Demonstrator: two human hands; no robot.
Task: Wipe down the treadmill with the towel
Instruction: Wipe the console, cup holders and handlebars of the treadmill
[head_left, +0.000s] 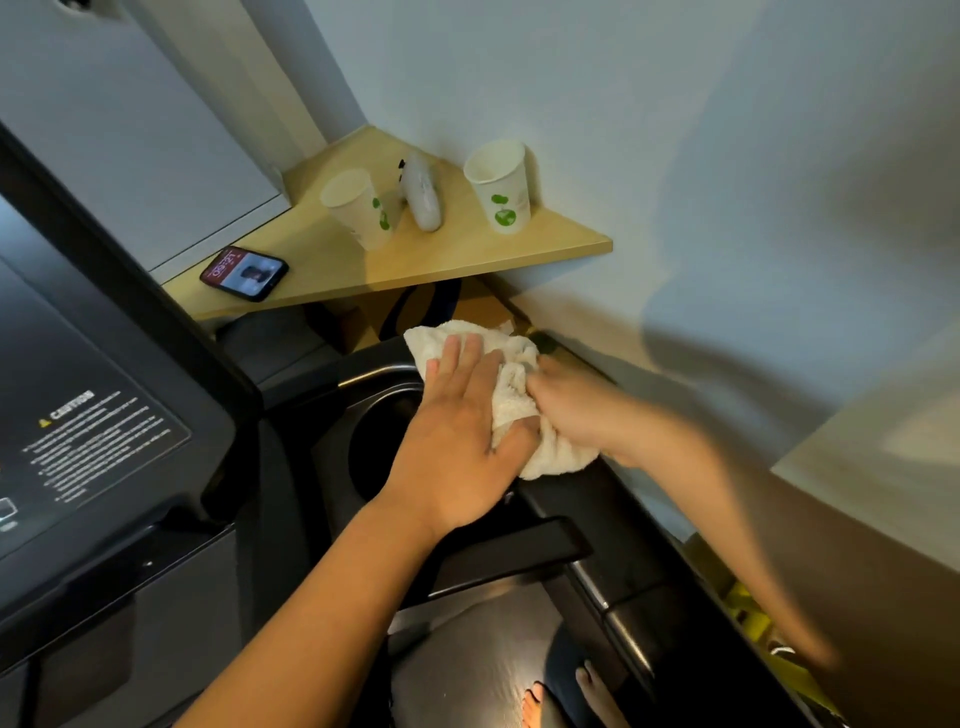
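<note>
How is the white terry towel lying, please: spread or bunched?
Bunched: the white terry towel is crumpled between left hand and right hand.

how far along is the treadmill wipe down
Done: one frame cannot show which parts are wiped. In hand: left hand presses the towel flat on the treadmill beside the cup holder; blurred right hand seems to grip it. Left: likely the caution panel and belt.

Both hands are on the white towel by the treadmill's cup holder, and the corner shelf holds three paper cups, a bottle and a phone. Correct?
Not quite: the head view shows two paper cups on the shelf, not three: left cup and right cup flanking the bottle. The phone is there, and left hand and right hand are on the towel by the cup holder.
</note>
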